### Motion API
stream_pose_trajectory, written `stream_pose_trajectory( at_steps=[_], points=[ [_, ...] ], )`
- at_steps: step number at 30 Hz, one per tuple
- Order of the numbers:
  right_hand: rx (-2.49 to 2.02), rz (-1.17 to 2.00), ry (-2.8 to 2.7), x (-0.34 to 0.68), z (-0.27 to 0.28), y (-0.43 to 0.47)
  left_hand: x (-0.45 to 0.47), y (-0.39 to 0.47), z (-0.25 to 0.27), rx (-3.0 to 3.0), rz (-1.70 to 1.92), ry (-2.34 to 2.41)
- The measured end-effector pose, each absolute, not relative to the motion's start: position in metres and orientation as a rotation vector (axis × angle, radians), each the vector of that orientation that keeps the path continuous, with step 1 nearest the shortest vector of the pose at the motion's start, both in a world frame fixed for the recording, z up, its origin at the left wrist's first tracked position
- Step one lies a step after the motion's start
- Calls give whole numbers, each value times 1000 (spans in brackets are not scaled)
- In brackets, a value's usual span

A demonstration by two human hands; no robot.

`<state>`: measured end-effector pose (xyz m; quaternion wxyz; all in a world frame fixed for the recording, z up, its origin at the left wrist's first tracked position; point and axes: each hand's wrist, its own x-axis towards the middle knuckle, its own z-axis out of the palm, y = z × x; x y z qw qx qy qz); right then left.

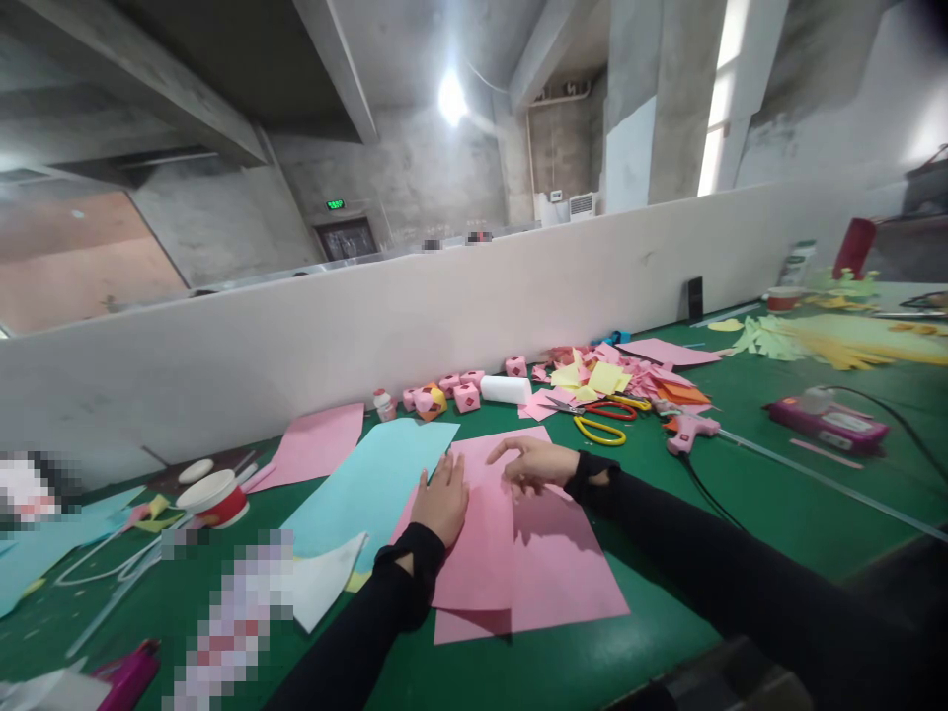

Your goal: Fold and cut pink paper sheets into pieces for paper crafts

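Note:
My left hand (442,499) lies flat, fingers stretched out, on a pink sheet of paper (478,573). My right hand (534,464) is over the paper's upper part, its fingers bent and apart, with nothing visible in them. Under both hands the pink paper forms two layers, the narrower upper one on the left and a wider one (567,568) reaching out to the right. Whether this is one folded sheet or two sheets, I cannot tell. Left of the paper, a light blue sheet (370,479) lies close to my left hand.
Beyond the paper are pink folded paper boxes (466,398), a white roll (505,389), scissors (601,431) and a heap of paper scraps (607,377). A pink glue gun (690,431) with a cord lies to the right. A paper cup (214,499) stands left. A white partition (415,321) borders the green table.

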<state>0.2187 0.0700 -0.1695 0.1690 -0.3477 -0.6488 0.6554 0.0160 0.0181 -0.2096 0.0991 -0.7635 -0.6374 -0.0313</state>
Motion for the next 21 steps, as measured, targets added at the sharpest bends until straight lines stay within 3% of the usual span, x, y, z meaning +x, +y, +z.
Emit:
stream_pose_trajectory(
  at_steps=[21],
  points=[
    [-738,1625,-1329,260,-123,76,15,9,-206,-2238,49,-1845]
  ],
)
